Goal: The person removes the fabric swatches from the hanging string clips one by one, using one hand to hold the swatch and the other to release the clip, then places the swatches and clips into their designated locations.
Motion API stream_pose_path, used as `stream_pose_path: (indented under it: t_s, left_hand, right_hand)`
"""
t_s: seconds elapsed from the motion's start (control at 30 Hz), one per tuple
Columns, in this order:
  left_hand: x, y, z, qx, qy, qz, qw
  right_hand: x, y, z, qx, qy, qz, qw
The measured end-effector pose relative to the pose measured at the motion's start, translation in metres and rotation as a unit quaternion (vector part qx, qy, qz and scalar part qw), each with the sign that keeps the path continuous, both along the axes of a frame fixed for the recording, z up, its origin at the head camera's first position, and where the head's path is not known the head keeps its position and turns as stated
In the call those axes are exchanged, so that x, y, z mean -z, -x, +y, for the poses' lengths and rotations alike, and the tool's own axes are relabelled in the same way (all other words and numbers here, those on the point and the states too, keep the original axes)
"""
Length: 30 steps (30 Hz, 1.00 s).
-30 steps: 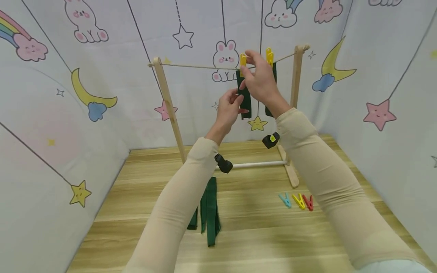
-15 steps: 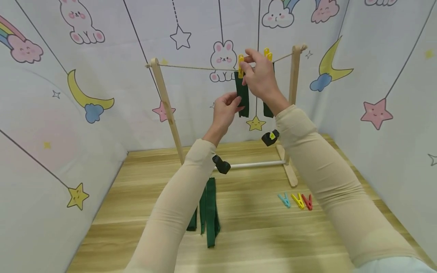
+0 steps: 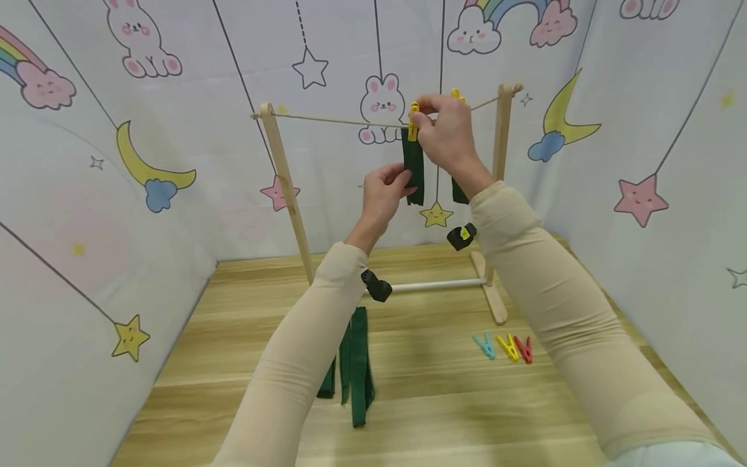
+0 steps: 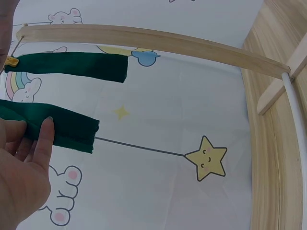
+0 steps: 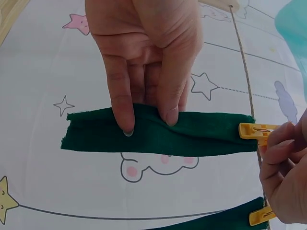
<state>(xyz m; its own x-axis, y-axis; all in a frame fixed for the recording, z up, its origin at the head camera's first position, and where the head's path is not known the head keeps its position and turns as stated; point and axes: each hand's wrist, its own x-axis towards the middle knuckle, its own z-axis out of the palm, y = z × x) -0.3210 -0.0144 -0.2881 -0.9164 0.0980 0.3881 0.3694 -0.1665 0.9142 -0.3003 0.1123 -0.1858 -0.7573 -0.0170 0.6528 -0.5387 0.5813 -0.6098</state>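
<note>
Wood-grain counter (image 3: pixel 443 395); standing on it, a wooden frame (image 3: pixel 287 188), rope (image 3: pixel 332 120) strung between its posts. Left grip (image 3: pixel 382 198): pinching the green strip (image 3: pixel 414 159) along its lower half; strip hangs from the rope, near a second strip (image 4: pixel 91 66). Right grip (image 3: pixel 448 133): thumb and fingers pinching the yellow clothespin (image 3: pixel 413 126) at the green strip's top. Three loose pegs (image 3: pixel 511 353) on counter.

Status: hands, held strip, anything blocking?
Right hand pinches peg on green strip, at the rope. Left hand holds it lower down. Second strip hangs alongside, apart; no obstruction seen.
</note>
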Motion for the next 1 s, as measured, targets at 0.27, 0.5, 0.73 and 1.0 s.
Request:
stream_pose_path:
  t_s: [0.27,0.5,0.73,1.0]
  left_hand:
    - [-0.002,0.0,0.0,0.004,-0.011,0.006,0.9999]
    - [-0.005,-0.002,0.001,0.008,-0.011,0.01,0.9999]
    - [-0.004,-0.002,-0.001,0.006,-0.006,0.018,0.9998]
    - [-0.001,-0.002,-0.007,0.008,-0.007,0.012,0.9999]
  right_hand:
    - [-0.001,0.001,0.0,0.013,0.012,0.019,1.0]
    - [-0.007,0.003,0.0,0.003,0.008,0.038,0.999]
    - [-0.017,-0.001,-0.002,0.006,0.018,0.054,0.998]
    - [-0.017,-0.005,0.001,-0.008,0.04,0.053,0.998]
